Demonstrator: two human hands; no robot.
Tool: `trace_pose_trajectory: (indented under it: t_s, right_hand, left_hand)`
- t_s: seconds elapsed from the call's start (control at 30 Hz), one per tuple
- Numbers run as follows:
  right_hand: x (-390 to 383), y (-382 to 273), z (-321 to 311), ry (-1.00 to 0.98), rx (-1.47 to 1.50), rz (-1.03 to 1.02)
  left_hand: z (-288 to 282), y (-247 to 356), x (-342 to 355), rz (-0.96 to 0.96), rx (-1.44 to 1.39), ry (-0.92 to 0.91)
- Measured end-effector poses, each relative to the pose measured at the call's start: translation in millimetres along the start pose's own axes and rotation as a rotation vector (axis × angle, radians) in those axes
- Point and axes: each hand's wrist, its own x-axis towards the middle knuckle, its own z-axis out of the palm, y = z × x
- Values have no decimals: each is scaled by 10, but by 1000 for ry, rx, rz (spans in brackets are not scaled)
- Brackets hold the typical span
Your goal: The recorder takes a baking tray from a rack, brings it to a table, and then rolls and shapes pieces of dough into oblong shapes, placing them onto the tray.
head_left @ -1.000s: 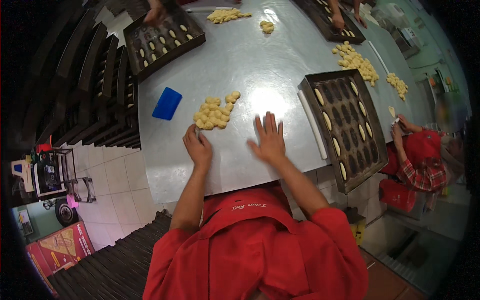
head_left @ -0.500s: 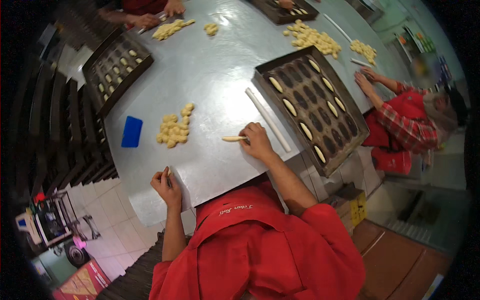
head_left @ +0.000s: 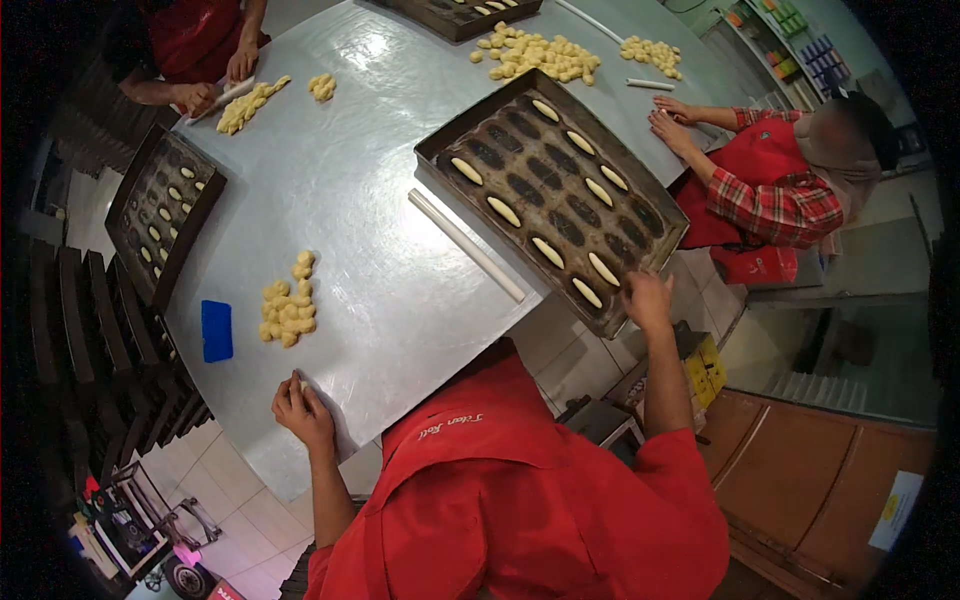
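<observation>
My right hand (head_left: 648, 298) is over the near right corner of a dark baking tray (head_left: 430, 150), fingers slightly apart and holding nothing. Just beyond its fingertips a rolled dough stick (head_left: 603, 268) lies in the tray among several similar pale sticks. My left hand (head_left: 303, 412) rests at the near edge of the metal table (head_left: 380, 340), its fingers closed on a small dough piece (head_left: 303, 385) that is mostly hidden. Beyond that hand sits a pile of dough pieces (head_left: 288, 312), with a blue dough scraper (head_left: 216, 331) to its left.
A white rod (head_left: 465, 245) lies beside the tray. Another tray (head_left: 160, 215) with dough sticks stands at the left, near stacked dark trays (head_left: 85, 330). Co-workers' hands (head_left: 680, 125) are at the right and far left, by further dough piles (head_left: 540, 55).
My right hand has moved right from the table to the tray, and the dough stick it held now lies there. My left hand stays near the table's edge. The view has shifted.
</observation>
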Motion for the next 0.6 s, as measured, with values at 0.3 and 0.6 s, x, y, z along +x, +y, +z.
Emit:
trace_pose_trajectory:
  t_s: [0.3,0.6]
  right_hand:
    - [398,-128,203,-112,498,155]
    - [391,-116,193,-112,412,98]
  left_hand:
    - [-11,13,-11,-24,-99,46]
    - [-11,39,-93,-126,-179,103]
